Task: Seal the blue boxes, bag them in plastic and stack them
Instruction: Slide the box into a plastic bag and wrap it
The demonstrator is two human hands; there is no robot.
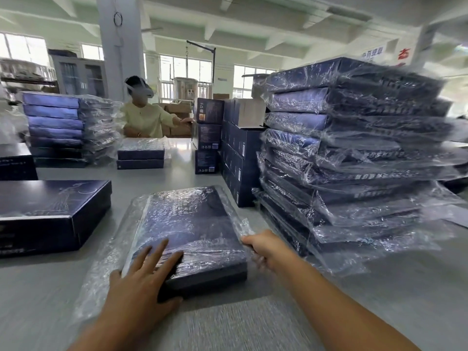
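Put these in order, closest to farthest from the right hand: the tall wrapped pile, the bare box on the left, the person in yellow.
1. Tall wrapped pile: just right of the right hand, which grips the plastic bag.
2. Bare box: left side of the table.
3. Person in yellow: far side of the table.

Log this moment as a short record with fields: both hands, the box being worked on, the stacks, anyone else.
left hand: flat, fingers spread, pressing on the near corner of the bagged box
right hand: grips the plastic bag at the box's right edge
box state: inside the bag, lying flat on the table
right stack: tall pile of bagged boxes
unbagged box: flat on the table, to the left
other person: across the table, reaching towards upright boxes
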